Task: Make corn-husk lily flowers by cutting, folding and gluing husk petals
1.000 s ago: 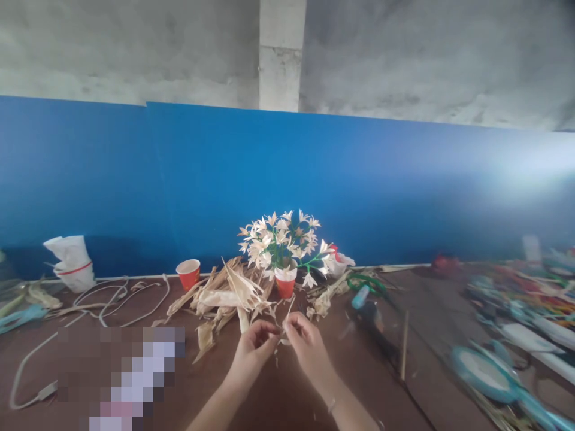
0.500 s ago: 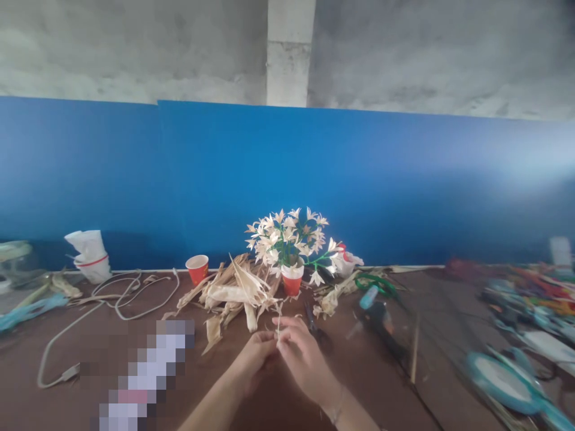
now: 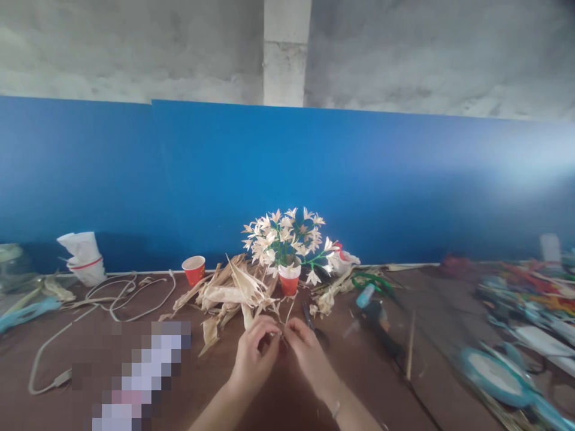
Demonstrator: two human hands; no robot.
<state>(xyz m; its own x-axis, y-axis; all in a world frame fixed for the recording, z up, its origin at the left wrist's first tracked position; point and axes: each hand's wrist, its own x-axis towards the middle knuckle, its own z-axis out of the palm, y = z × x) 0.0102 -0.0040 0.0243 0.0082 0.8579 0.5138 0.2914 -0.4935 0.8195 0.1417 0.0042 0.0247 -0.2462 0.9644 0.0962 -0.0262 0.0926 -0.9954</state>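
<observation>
My left hand (image 3: 257, 354) and my right hand (image 3: 308, 354) meet over the brown table, thumbs and forefingers pinched together. Between their fingertips is a thin pale strip (image 3: 291, 308), one end sticking up towards the flower cup; its lower part is hidden by the fingers. Just beyond my left hand lies a pile of dried corn husks (image 3: 231, 293). White artificial flowers (image 3: 287, 236) on green stems stand in a red and white paper cup (image 3: 288, 284) behind my hands. Dark scissors (image 3: 309, 314) lie beside my right hand, partly covered by it.
Left stand a red paper cup (image 3: 194, 272), a white cable (image 3: 117, 311) and a white cup with tissue (image 3: 87, 269). Right lie a dark glue gun (image 3: 380, 329), a wooden stick (image 3: 410, 344), a blue ribbon roll (image 3: 496, 377) and mixed craft materials (image 3: 534, 293). A blue partition (image 3: 269, 161) borders the table.
My left hand has turned and risen, its fingers now curled more. My right fingers have lowered and closed in a pinch. The strip now leans to the right; the view has shifted slightly.
</observation>
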